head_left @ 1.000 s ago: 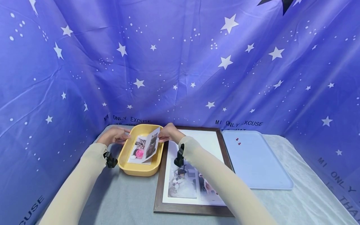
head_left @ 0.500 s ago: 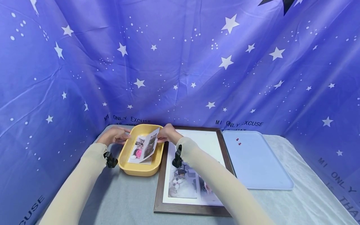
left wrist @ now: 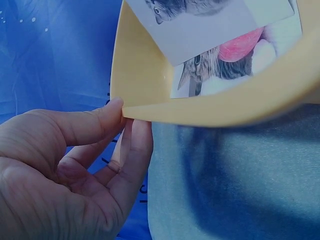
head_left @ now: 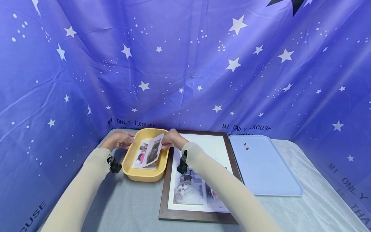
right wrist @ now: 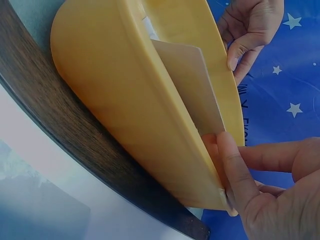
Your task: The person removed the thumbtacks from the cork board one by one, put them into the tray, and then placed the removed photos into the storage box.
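Leaning inside the tray (head_left: 145, 177) left fingers (left wrist: 135, 157) grip, the photo (head_left: 154, 150) sits between pinching right fingers (right wrist: 235, 162).

Right sleeve (head_left: 226, 190) hides 5 o'clock corner of frame (head_left: 197, 216); raised photo (head_left: 153, 150) partly covers lower photo (head_left: 139, 158). Left wrist view: raised photo cut off at 12 o'clock. Red bits (head_left: 245, 144), tray (head_left: 269, 167) 10 o'clock: too small to identify.

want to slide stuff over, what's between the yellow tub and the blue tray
The wood-framed white board lies between the yellow tub and the blue tray, with the right sleeve stretched above it; the head view shows this.
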